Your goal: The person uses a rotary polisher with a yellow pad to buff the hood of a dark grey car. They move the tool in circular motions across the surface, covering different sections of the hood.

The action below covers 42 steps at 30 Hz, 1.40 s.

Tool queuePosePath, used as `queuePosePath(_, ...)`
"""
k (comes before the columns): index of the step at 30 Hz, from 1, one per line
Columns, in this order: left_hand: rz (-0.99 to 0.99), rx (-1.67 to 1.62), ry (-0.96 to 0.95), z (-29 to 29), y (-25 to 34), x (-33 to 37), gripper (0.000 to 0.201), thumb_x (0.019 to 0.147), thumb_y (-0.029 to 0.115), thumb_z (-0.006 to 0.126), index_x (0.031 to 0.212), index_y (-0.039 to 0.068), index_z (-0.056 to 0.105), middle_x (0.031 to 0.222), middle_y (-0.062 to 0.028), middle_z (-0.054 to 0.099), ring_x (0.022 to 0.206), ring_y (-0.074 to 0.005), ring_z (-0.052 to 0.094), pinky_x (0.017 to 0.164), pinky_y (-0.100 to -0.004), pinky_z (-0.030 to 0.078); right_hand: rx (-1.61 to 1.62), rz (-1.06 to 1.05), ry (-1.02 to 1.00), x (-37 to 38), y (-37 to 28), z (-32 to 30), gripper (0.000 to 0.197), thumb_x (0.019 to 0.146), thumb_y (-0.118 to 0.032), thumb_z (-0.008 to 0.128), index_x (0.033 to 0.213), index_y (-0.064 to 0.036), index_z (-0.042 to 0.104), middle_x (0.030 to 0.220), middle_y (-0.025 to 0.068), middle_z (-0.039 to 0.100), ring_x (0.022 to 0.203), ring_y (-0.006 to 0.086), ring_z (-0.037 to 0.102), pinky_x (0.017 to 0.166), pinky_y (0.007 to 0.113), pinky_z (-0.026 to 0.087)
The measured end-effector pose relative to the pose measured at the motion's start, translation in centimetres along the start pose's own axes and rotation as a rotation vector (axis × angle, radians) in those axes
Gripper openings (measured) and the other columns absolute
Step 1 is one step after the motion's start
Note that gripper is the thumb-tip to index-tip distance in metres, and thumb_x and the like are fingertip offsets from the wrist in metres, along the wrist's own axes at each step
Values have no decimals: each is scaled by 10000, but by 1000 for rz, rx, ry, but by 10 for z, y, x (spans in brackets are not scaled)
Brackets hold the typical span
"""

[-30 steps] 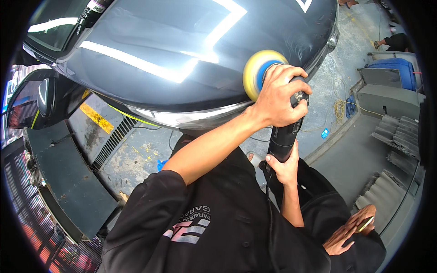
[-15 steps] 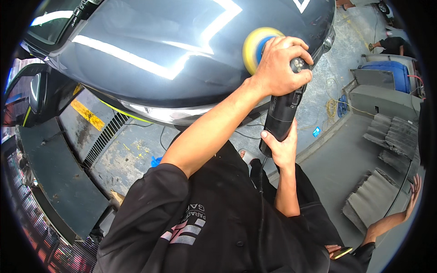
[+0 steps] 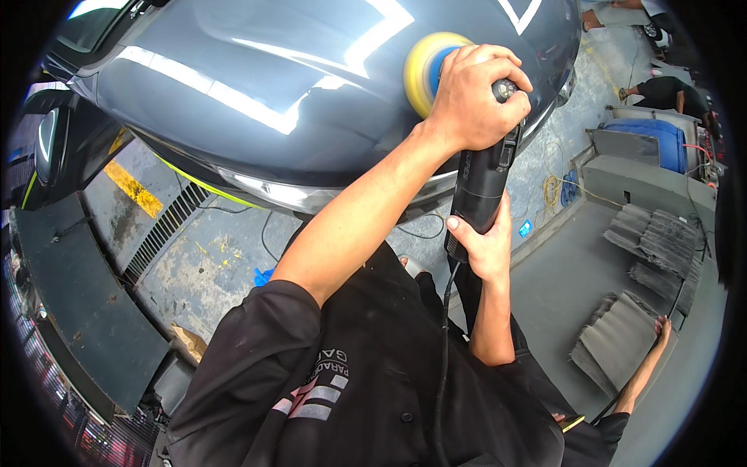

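Note:
A black polisher [image 3: 476,194] with a yellow pad [image 3: 424,78] and blue backing is held over the dark grey car bonnet [image 3: 257,93]. The pad rests against the bonnet near its front edge; how firmly, I cannot tell. My left hand [image 3: 475,97] is wrapped over the polisher's head, just behind the pad. Farther back, my right hand [image 3: 486,241] grips the body near its tail end, thumb along the near side. From that end a black cord [image 3: 445,335] runs down across my dark shirt.
On the right, another person's arm [image 3: 642,370] reaches along a grey ledge where ribbed grey mats [image 3: 618,335] lie. Beyond are a blue container [image 3: 657,140] and a coiled yellow hose [image 3: 551,191]. A floor grate [image 3: 159,233] and a dark bench [image 3: 85,296] lie to the left.
The polisher and both my hands have shifted slightly up and left in view, still gripping. The other person's hand on the right has lowered. The whole view has shifted a little.

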<state>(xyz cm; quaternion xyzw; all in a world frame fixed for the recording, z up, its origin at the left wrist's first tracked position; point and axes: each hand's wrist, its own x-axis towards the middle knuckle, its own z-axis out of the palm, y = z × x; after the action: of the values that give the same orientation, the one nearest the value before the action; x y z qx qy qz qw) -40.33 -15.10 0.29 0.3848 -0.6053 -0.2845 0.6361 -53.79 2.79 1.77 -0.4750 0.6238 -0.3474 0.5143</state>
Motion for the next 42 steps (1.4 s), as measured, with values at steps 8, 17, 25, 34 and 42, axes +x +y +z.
queuePosePath(8, -67, 11, 15, -44, 0, 23, 158, 774, 192, 738, 882, 98, 804, 1154, -118, 754, 1103, -307, 677, 1026, -427, 497, 4, -37, -23, 10, -26, 37, 916, 796, -192, 930, 1531, -4, 416, 1204, 60, 627, 1068, 160, 602, 970, 350, 522)
queuePosePath(17, -125, -32, 25, -123, -9, 58, 154, 826, 145, 712, 924, 73, 807, 1176, -129, 743, 1144, -282, 677, 1041, -401, 500, 13, -129, -109, 30, -64, 99, 988, 815, -254, 922, 1588, 19, 370, 1318, 98, 616, 1178, 185, 604, 1048, 346, 486)
queuePosePath(25, -119, -122, 64, -202, -28, 103, 185, 886, 97, 675, 977, 3, 806, 1201, -179, 741, 1150, -253, 681, 1036, -357, 502, 330, -221, -265, 66, -75, 155, 1146, 742, -267, 835, 1676, 4, 229, 1419, 177, 577, 1151, 249, 675, 975, 382, 567)
queuePosePath(34, -57, -142, 60, -294, -51, 146, 222, 874, 41, 604, 967, -31, 792, 1172, -182, 758, 1137, -258, 692, 1070, -358, 489, 672, -187, -497, 96, -106, 233, 1184, 784, -156, 828, 1706, -47, 93, 1583, 188, 378, 1224, 239, 611, 939, 421, 620)
queuePosePath(42, -63, -100, -12, -331, -70, 176, 307, 911, 47, 523, 1055, -89, 758, 1242, -208, 741, 1222, -291, 665, 1112, -363, 461, 548, -327, -409, 117, -117, 263, 1199, 794, -246, 868, 1678, 59, 118, 1693, 237, 287, 1564, 285, 310, 1278, 382, 226)
